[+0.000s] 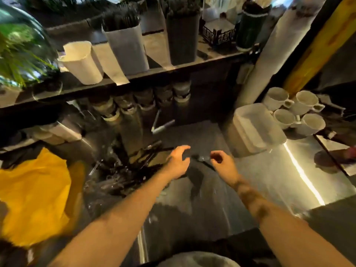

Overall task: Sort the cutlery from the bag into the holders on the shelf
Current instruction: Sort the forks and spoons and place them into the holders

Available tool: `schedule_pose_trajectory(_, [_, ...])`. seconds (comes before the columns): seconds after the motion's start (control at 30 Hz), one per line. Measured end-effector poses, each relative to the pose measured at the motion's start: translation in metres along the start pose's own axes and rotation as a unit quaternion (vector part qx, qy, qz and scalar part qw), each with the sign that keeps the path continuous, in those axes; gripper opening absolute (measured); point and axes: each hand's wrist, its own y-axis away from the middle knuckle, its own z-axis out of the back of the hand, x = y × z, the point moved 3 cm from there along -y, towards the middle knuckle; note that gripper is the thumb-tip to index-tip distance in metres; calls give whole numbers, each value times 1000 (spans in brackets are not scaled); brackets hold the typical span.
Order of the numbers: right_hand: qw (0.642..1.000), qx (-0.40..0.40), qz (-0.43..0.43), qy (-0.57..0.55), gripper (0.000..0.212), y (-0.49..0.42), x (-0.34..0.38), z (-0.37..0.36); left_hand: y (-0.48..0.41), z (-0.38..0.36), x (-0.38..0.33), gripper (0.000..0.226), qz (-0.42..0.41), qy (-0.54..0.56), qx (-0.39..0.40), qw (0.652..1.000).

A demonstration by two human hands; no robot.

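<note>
A pile of black plastic cutlery (123,170) lies in its clear bag on the steel counter (260,170). Just right of the pile, the left hand (178,162) hovers with its fingers spread, gripping nothing. Further right, the right hand (223,162) pinches one blurred black spoon (199,158). Above the pile, a white holder (127,47) and a black holder (182,37) stand on the shelf (192,67)

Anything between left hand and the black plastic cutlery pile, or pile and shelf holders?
Nothing visible. The left hand is right beside the black plastic cutlery pile in its clear bag. The paper-wrapped holders stand near the dark shelf's front edge above, nothing before them.
</note>
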Motion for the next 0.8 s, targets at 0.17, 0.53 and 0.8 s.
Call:
schedule_pose_trajectory(0.17, [991, 27, -10, 133, 27, -2, -35, -15, 16, -35, 36, 42, 78, 25, 21, 996])
schedule_pose_trajectory(0.53, [900, 89, 43, 424, 25, -5, -65, -37, 55, -78, 77, 39, 206, 138, -3, 969])
schedule_pose_trajectory(0.8, [968, 196, 89, 132, 9, 41, -31, -88, 68, -64, 85, 23, 300, 336, -89, 888])
